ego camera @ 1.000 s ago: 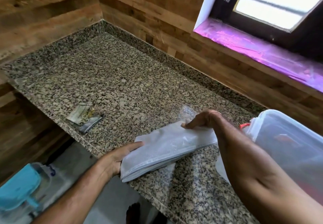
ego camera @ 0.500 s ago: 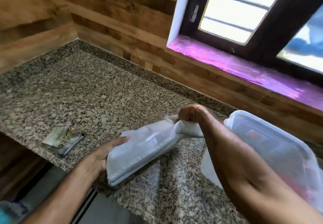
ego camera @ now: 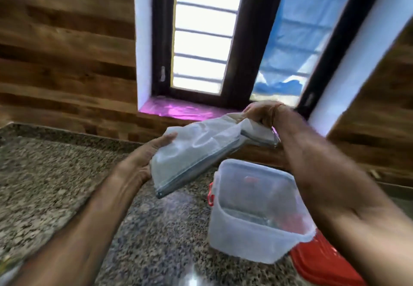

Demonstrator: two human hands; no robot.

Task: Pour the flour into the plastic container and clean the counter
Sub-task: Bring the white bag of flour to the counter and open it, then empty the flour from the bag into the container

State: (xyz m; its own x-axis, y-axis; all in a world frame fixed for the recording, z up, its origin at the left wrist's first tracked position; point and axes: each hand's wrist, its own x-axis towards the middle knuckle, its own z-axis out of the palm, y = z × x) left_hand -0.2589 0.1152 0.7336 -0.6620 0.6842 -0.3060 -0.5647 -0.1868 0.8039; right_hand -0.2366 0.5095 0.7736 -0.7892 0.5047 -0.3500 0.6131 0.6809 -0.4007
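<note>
A flat white flour bag (ego camera: pixel 201 149) hangs in the air over the granite counter (ego camera: pixel 55 174), tilted with its right end higher. My left hand (ego camera: pixel 143 158) supports the bag's lower left end, thumb on top. My right hand (ego camera: pixel 261 112) grips the bunched upper end near the window sill. Just below and right of the bag stands a translucent plastic container (ego camera: pixel 254 216), open at the top, with a red clip on its left side. My right forearm crosses over its right side.
A red lid (ego camera: pixel 321 263) lies under the container's right corner. A wood-panelled wall and a window with a pink-lit sill (ego camera: pixel 176 109) rise behind the counter. Bare granite stretches to the left.
Both hands have lifted the bag off the counter and carried it rightward above the container. The camera has tilted up and right, and the small items at the counter's left edge have left view.
</note>
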